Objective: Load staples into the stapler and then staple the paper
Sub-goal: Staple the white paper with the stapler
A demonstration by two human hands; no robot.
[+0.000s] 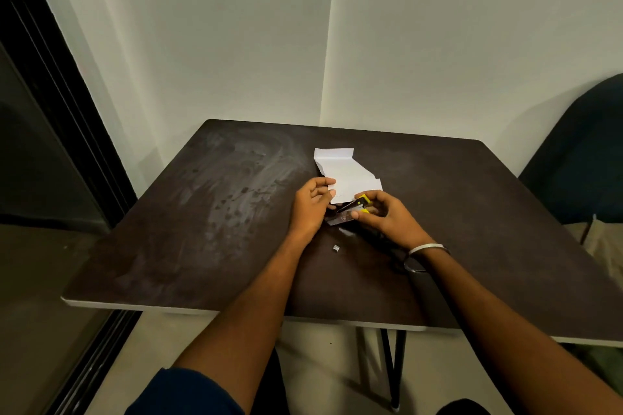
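Sitting at a dark, smudged table point(236, 212) pushed into a wall corner, working close to its middle. Right hand point(387, 216) closed around a small yellow-and-black stapler point(357, 207), fingers wrapped over its rear and thumb pressed along its side; top arm apparently hinged up, with a metal channel poking out toward the left, though too small to say for sure whether staples already sit in it. Left hand point(312, 204) curled loosely just beside the stapler's open end, fingertips drawn together near the edge of the paper point(344, 175); cannot tell whether anything is pinched between them. Paper lying flat and creased just beyond both hands, its near edge touching or slipping under the left fingers. A small silvery strip of staples point(335, 248) resting on the table nearer the body, between the two forearms, apart from both hands. Thin bracelet point(428, 249) on the right wrist. Probably mid-loading, not yet stapling. Risks from here: dropping a staple strip in crooked and jamming the channel; snapping the top shut on a fingertip held so close to the mouth; breaking the brittle strip by squeezing it; nudging the loose paper away with the left hand; forgetting the spare strip and sweeping it off the table with a forearm
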